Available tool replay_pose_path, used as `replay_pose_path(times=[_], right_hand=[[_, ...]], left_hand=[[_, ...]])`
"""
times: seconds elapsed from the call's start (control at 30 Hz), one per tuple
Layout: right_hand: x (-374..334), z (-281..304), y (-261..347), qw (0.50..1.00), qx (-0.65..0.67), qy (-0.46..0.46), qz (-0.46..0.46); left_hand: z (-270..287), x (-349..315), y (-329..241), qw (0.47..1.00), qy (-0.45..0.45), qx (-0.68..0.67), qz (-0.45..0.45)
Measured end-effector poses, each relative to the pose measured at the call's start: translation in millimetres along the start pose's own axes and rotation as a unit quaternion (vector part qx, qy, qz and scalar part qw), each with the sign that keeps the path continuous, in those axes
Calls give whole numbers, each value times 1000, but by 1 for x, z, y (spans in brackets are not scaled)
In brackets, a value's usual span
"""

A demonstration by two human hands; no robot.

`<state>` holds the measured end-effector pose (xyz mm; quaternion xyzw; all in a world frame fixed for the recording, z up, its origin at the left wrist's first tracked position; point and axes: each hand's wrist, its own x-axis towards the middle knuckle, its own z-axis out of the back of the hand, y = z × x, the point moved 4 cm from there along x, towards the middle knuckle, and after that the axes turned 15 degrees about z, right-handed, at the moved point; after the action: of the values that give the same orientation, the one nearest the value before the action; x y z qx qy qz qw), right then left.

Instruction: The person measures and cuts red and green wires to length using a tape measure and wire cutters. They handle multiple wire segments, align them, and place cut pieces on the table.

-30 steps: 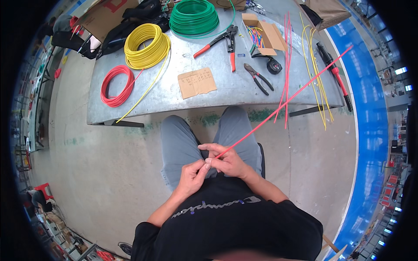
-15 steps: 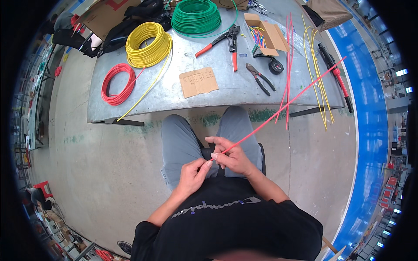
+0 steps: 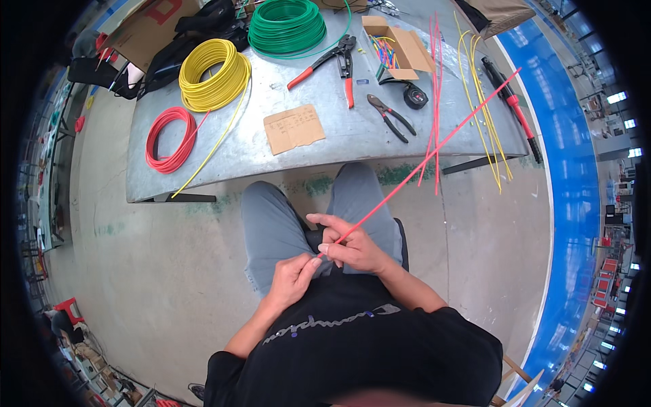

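Note:
Over my lap, both hands are at the near end of a long red wire (image 3: 420, 166). The tip is pinched between thumb and fingers of my left hand (image 3: 291, 279). Right beside it, my right hand (image 3: 354, 249) grips the same wire, its index finger stretched out to the left. From there the wire slants up and to the right, passing over the table's front edge and several other red wires (image 3: 434, 115). What lies right at the tip, between the two thumbs, is too small to make out.
On the metal table (image 3: 217, 152) are red (image 3: 153, 139), yellow (image 3: 193, 88) and green wire coils (image 3: 285, 41). Red-handled cutters (image 3: 344, 64), pliers (image 3: 390, 117), a tape measure (image 3: 415, 96), a cardboard piece (image 3: 295, 129) and an open box (image 3: 410, 54) lie there. Yellow wires (image 3: 485, 112) overhang the front edge.
The whole view has shifted, so the table and its things sit a little further left. My hands keep almost the same grip on the red wire.

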<state>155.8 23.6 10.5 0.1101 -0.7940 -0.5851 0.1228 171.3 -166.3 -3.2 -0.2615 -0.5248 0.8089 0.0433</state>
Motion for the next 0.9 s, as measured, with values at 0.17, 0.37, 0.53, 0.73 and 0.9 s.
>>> replay_pose_path(times=[0.17,0.37,0.53,0.73,0.9], right_hand=[[1,1,2,999,-27,-4,17],[4,13,6,998,-50,-12,24],[6,14,8,997,-72,-8,33],[3,13,4,999,-30,-9,-8],[2,10,3,999,-29,-12,-3]], left_hand=[[-1,1,-1,1000,-13,-15,-1],[-6,4,-2,999,-47,-12,-13],[-8,4,3,1000,-20,-16,-9],[-6,3,6,1000,28,4,7],[-3,2,5,999,47,9,20]])
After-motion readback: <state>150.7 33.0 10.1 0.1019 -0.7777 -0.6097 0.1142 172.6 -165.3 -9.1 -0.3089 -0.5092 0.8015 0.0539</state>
